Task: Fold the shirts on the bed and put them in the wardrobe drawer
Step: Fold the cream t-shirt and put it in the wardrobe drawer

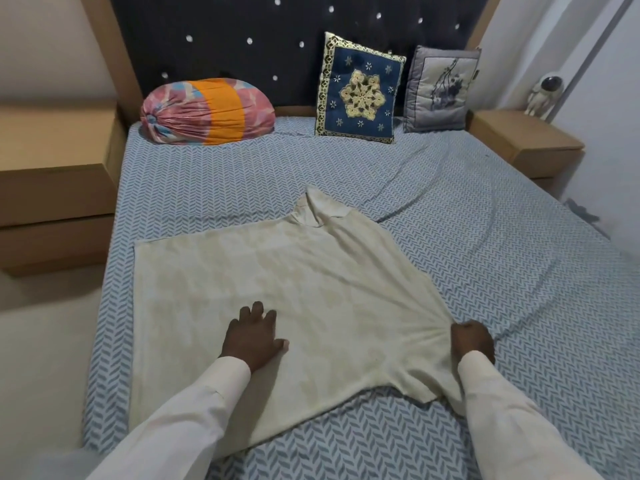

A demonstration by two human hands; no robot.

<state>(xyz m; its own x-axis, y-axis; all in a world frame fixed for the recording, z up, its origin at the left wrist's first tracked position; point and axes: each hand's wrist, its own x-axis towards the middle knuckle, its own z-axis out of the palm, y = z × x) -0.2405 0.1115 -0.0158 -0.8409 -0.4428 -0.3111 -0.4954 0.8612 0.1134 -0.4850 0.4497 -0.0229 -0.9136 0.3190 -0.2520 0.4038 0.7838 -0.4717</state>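
The left hand (254, 336) lies flat on the cream shirt (277, 282), palm down. Its fingers are straight and a little spread, with the thumb out to the right. It holds nothing and only presses the cloth onto the bed (450, 237). The left forearm (180, 417), in a long pale sleeve, reaches in from the lower left, low over the shirt's near edge.

The right hand (472, 341) is closed tight on the shirt's right edge with a bunch of fabric gathered inside the fist. Creases fan out from that grip toward the middle of the shirt. The right forearm (502, 420) comes in from the lower right and covers part of the shirt's short sleeve at the near corner.

The shirt is spread across the near half of the bed on the blue patterned sheet. Its straight edge is on the left and its collar (318, 209) is on the far side.

A wooden nightstand (55, 188) stands beside the bed on the left. Along the dark studded headboard (277, 39) rest a pink and orange bolster (207, 112), a blue and gold cushion (360, 91) and a grey cushion (440, 90). All three are well apart from the shirt. On the right a second nightstand (523, 140) carries a small white astronaut figure (543, 93).
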